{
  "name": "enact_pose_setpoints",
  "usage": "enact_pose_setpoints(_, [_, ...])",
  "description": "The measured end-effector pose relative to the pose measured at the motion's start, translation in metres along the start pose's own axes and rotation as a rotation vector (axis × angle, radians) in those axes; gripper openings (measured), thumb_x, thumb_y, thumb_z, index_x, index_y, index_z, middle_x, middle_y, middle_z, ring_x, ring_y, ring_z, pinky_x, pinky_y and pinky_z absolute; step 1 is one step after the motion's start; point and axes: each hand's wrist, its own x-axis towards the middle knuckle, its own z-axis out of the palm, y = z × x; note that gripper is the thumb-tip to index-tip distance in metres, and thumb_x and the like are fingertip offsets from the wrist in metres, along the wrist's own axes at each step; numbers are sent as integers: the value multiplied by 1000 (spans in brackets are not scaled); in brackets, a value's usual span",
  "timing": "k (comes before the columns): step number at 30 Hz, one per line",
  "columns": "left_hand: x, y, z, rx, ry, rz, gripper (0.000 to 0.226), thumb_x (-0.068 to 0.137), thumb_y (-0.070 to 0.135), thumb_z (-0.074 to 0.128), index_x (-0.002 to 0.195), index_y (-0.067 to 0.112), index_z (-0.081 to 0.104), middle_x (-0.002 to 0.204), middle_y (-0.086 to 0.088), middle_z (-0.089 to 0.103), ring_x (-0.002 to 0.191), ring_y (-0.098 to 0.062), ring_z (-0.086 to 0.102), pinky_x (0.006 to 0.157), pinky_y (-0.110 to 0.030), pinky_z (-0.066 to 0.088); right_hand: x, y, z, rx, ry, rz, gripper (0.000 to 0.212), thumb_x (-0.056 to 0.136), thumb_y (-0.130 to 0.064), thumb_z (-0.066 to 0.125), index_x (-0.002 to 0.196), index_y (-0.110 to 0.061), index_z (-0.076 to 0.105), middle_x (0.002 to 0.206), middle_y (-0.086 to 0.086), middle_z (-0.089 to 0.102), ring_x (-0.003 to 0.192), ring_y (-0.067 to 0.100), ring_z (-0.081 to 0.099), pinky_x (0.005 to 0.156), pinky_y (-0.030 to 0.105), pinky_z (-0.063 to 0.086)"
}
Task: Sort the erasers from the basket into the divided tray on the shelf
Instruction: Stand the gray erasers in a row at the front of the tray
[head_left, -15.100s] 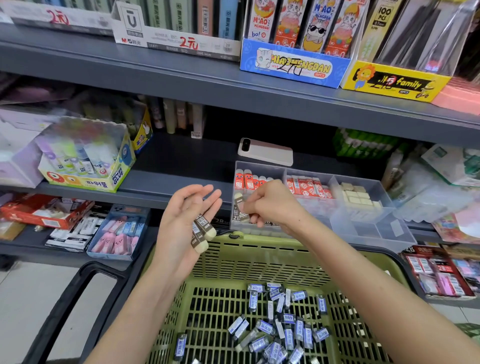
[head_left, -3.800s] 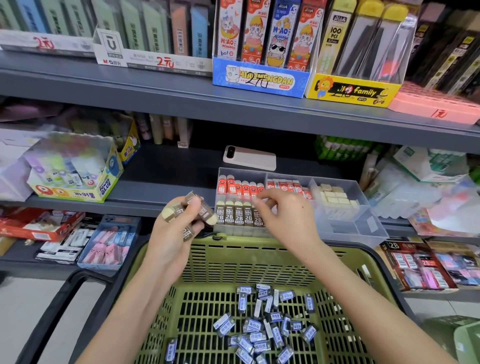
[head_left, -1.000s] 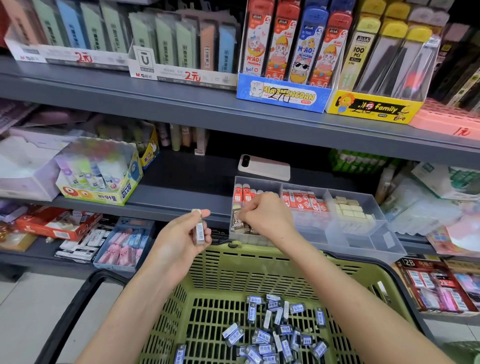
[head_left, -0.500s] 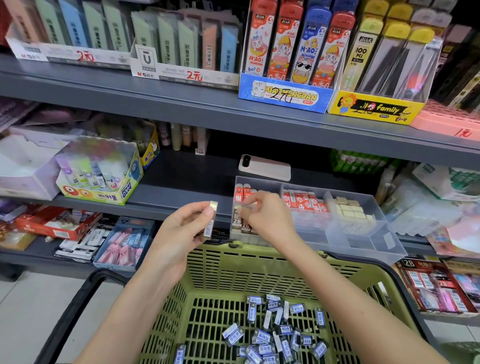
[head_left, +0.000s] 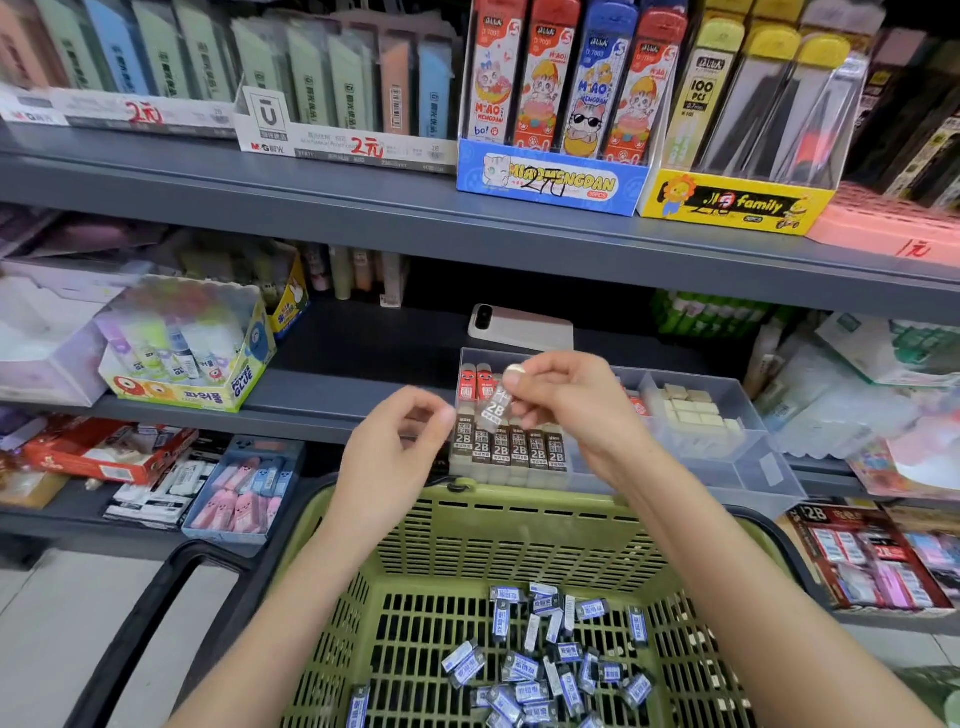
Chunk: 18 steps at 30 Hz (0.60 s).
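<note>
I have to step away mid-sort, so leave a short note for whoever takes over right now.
Right hand: pinching one brown 2B eraser above the divided tray.
Left hand: looks empty, fingers loosely curled.
Done: a row of brown 2B erasers stands in the tray's front left compartment.
Left: seat the held eraser, then sort the blue-wrapped erasers in the green basket.

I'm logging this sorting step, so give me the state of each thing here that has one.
Right hand: pinching a brown 2B eraser, tilted, above the tray's left compartment.
Left hand: fingers curled, nothing visibly held.
Divided tray: on the shelf, lidless, partly filled.
Brown 2B row: standing upright at the tray's front.
Basket: many blue-wrapped erasers loose inside.
Phone: lying flat behind the tray.
</note>
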Motion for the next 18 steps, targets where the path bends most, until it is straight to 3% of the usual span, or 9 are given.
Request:
enact_pose_setpoints(2, [-6, -9, 3, 214, 33, 132, 7, 90, 23, 59, 93, 29, 61, 90, 15, 60, 83, 1, 58, 71, -10, 43, 9, 6, -3, -138, 31, 77, 11, 81, -3, 70, 83, 5, 62, 59, 10, 62, 48, 12, 57, 49, 18, 52])
enact_pose_setpoints(5, [-11, -21, 7, 334, 7, 211, 20, 89, 21, 62, 109, 20, 65, 96, 10, 60, 91, -8, 56, 83, -26, 46, 17, 17, 5, -273, -2, 133, 13, 80, -7, 72, 74, 1, 64, 58, 12, 62, 47, 15, 60, 54, 23, 56])
enact_pose_setpoints(7, [-12, -24, 9, 378, -11, 235, 23, 88, 22, 64, 111, 19, 67, 99, 7, 61, 96, -13, 56, 87, -30, 44, 20, 24, 12, -341, -3, 129, 14, 81, -11, 72, 73, -2, 65, 56, 9, 64, 46, 15, 61, 56, 27, 56])
enact_pose_setpoints(14, [-13, -26, 10, 395, -21, 229, 23, 88, 20, 66, 111, 17, 68, 101, 3, 62, 99, -18, 56, 86, -29, 42, 18, 30, 21, -568, -21, 47, 9, 88, -15, 63, 80, -11, 63, 55, 4, 62, 36, 7, 55, 56, 25, 47])
enact_pose_setpoints(18, [-19, -22, 6, 434, 8, 273, 20, 89, 18, 64, 108, 13, 69, 101, -2, 63, 98, -21, 56, 86, -32, 42, -3, 23, 15, -642, 108, -139, 8, 89, -20, 61, 90, -14, 66, 63, -4, 59, 50, 7, 53, 54, 23, 45])
